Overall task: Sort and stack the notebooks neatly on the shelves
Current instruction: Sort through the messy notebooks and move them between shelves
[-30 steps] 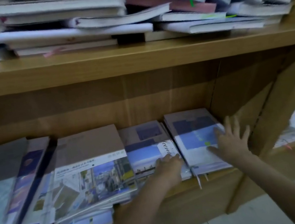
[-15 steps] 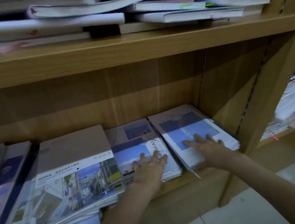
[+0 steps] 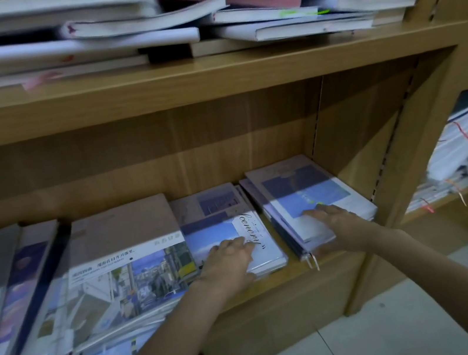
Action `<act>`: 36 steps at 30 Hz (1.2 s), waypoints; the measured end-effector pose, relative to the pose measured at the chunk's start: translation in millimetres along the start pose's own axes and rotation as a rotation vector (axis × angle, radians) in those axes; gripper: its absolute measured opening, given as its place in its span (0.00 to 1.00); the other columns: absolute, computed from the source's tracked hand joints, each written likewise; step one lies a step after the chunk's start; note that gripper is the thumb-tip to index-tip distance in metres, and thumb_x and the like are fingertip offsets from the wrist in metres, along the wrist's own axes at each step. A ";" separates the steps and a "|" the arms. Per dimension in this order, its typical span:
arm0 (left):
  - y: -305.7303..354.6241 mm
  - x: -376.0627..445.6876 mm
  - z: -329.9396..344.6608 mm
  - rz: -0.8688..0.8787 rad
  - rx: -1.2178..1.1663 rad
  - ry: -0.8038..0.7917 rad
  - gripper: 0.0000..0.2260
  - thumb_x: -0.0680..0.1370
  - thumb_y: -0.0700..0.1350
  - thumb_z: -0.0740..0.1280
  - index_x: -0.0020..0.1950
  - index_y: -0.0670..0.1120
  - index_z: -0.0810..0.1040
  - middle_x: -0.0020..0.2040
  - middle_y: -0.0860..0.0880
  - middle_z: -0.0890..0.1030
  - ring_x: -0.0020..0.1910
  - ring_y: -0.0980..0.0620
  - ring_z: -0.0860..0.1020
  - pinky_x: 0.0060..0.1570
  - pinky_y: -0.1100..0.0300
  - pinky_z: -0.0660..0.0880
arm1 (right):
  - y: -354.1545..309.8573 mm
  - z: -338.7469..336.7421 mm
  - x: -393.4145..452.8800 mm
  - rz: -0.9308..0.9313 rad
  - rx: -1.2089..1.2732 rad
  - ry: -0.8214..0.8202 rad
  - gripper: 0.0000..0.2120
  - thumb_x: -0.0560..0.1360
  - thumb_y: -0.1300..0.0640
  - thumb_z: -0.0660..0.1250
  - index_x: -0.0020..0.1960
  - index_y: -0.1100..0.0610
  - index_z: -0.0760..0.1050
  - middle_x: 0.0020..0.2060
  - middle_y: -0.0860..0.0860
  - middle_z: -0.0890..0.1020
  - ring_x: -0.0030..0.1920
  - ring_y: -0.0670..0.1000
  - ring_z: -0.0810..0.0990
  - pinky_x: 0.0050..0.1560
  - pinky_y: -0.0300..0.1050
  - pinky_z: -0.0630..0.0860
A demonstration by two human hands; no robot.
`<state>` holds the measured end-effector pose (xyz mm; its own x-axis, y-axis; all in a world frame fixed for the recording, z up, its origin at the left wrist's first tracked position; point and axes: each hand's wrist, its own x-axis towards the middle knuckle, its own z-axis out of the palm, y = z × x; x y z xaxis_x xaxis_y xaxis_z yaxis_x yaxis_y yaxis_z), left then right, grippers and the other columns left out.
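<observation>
Straight, slightly spread fingers (image 3: pixel 329 211) of the right hand (image 3: pixel 337 222) press flat on the blue-and-white notebook stack (image 3: pixel 307 196) at the lower wooden shelf's (image 3: pixel 327 264) right end, while the left hand (image 3: pixel 229 260), fingers extended together, rests on the neighbouring white-banded blue notebook (image 3: pixel 222 225) just left.

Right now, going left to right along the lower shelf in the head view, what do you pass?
Slanted purple-covered notebooks → big street-photo notebook → left hand pressing the sky-cover notebook → right hand on the end stack → shelf's side panel.
</observation>
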<state>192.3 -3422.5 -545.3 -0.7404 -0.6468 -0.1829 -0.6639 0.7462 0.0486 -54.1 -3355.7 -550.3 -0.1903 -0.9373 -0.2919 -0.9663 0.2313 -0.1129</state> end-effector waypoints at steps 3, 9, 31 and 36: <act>-6.2 -17.4 1.6 0.025 0.036 0.135 0.20 0.80 0.42 0.56 0.73 0.47 0.62 0.72 0.48 0.65 0.69 0.47 0.63 0.68 0.55 0.57 | -19.4 2.5 -8.0 -0.054 -0.105 -0.030 0.38 0.79 0.55 0.62 0.74 0.36 0.40 0.77 0.52 0.42 0.75 0.65 0.48 0.70 0.62 0.58; -16.6 -38.2 6.3 0.008 0.058 0.230 0.19 0.81 0.44 0.54 0.73 0.48 0.62 0.71 0.50 0.67 0.69 0.50 0.61 0.69 0.58 0.53 | -39.1 10.5 -17.0 -0.114 -0.402 0.120 0.27 0.82 0.56 0.55 0.75 0.40 0.50 0.77 0.50 0.49 0.70 0.63 0.62 0.62 0.55 0.71; -48.3 -48.6 13.5 0.055 -0.013 0.536 0.13 0.67 0.41 0.67 0.51 0.43 0.82 0.51 0.45 0.83 0.49 0.45 0.81 0.48 0.50 0.77 | -19.3 -23.0 -34.4 -0.036 0.054 0.166 0.46 0.73 0.60 0.70 0.77 0.50 0.39 0.72 0.56 0.63 0.62 0.56 0.72 0.54 0.41 0.69; -43.4 -65.5 -20.5 0.111 -0.003 0.690 0.19 0.69 0.45 0.55 0.53 0.43 0.81 0.53 0.45 0.82 0.50 0.48 0.77 0.48 0.53 0.78 | -34.2 -62.0 -62.1 -0.067 0.027 0.309 0.41 0.76 0.59 0.67 0.77 0.50 0.43 0.70 0.57 0.65 0.57 0.57 0.73 0.52 0.43 0.68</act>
<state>267.4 -3415.7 -515.3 -0.7007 -0.5195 0.4890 -0.5798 0.8140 0.0340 -19.9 -3321.6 -469.5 -0.1740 -0.9846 0.0188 -0.9743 0.1694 -0.1483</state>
